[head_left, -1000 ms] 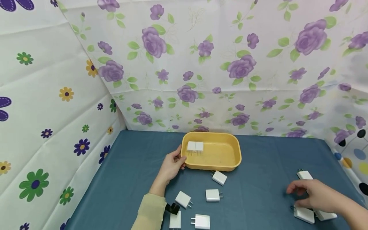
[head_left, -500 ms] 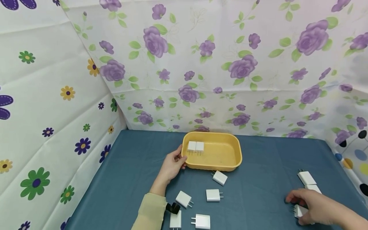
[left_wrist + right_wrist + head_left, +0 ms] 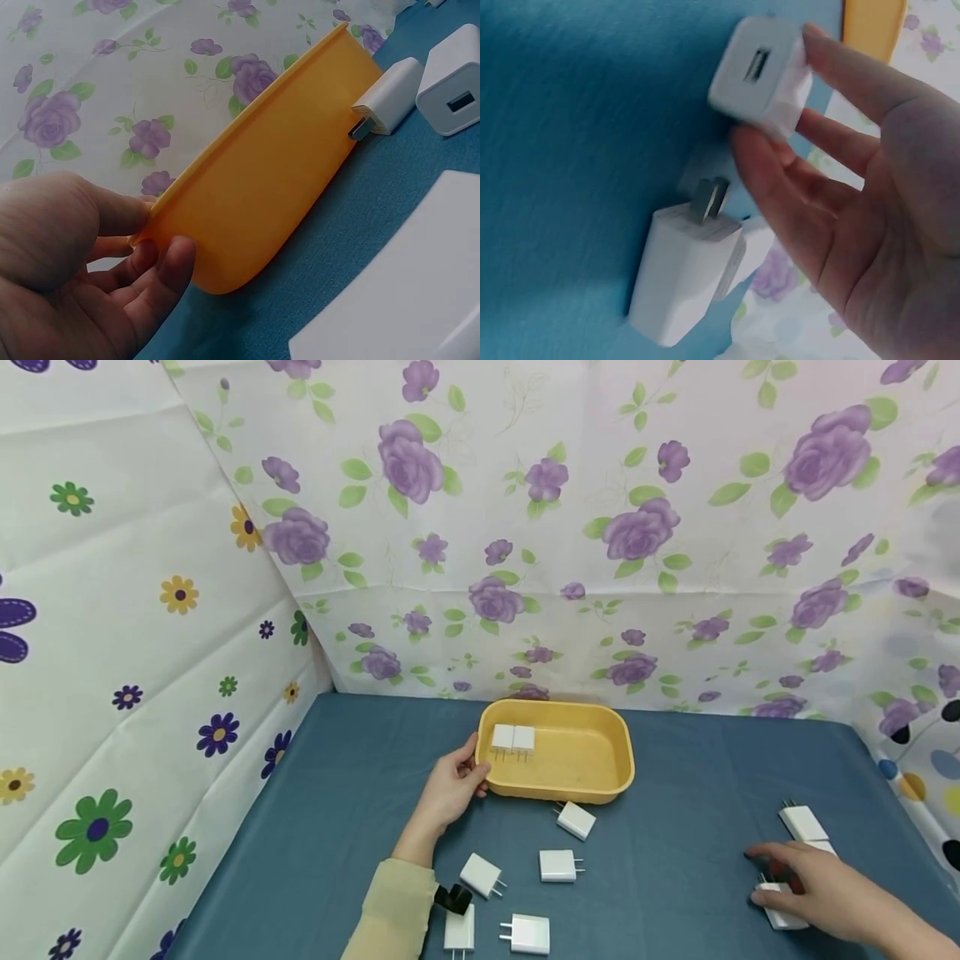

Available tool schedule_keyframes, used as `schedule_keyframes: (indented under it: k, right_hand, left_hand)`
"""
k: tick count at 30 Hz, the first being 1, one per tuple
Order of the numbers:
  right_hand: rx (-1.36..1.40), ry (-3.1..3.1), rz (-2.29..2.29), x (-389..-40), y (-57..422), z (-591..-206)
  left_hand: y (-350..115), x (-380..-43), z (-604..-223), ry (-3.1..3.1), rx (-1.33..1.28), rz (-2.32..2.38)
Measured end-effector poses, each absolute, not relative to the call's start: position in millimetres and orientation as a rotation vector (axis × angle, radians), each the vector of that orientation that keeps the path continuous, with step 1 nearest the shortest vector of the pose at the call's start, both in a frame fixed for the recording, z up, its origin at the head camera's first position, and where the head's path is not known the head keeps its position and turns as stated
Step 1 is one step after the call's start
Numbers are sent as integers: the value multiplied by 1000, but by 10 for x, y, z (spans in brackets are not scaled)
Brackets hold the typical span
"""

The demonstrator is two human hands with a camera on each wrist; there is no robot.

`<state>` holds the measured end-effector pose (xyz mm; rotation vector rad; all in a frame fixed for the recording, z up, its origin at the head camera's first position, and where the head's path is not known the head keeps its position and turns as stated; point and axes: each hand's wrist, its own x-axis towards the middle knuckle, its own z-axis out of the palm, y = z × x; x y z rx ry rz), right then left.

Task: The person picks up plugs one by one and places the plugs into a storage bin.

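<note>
My left hand (image 3: 450,789) grips the left end of a yellow plastic tray (image 3: 588,756), thumb against the rim (image 3: 154,214) and fingers curled under it. Inside the tray two white USB charger plugs (image 3: 502,739) stand side by side at the left, prongs facing the front. At the far right of the table my right hand (image 3: 836,889) pinches another white charger plug (image 3: 757,71) between thumb and fingers, its USB port showing in the right wrist view. Just behind that hand lie more charger plugs (image 3: 802,823), one of them partly covered by it.
Several loose white charger plugs (image 3: 557,866) lie in front of the tray, one (image 3: 577,820) close to its front wall. A blue cloth (image 3: 675,810) covers the table. Flowered sheets (image 3: 495,518) hang behind and at both sides.
My right hand has closed on a charger plug at the right and turned it slightly leftward. The left hand keeps its hold on the tray. The head view has shifted slightly.
</note>
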<state>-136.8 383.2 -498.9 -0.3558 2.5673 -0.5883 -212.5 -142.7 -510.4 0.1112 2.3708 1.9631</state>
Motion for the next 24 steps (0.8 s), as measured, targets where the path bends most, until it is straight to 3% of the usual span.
schedule_keyframes:
  k: [4, 12, 18, 24]
  right_hand:
    - [-331, 2595, -558, -1358, 3873, -4995]
    - [-701, 2714, -373, -1245, 3976, -5012]
    - [-810, 2712, -340, -1206, 3968, -5064]
    - [-781, 2669, -369, -1215, 3934, -5085]
  left_hand:
    - [-1415, -2135, -5102, 2363, 112, 1968]
    - [-1408, -2140, -5047, 2372, 106, 1948]
    - [-1435, -2140, -5053, 2349, 97, 1962]
    - [-1444, -2135, -5095, 2337, 101, 1973]
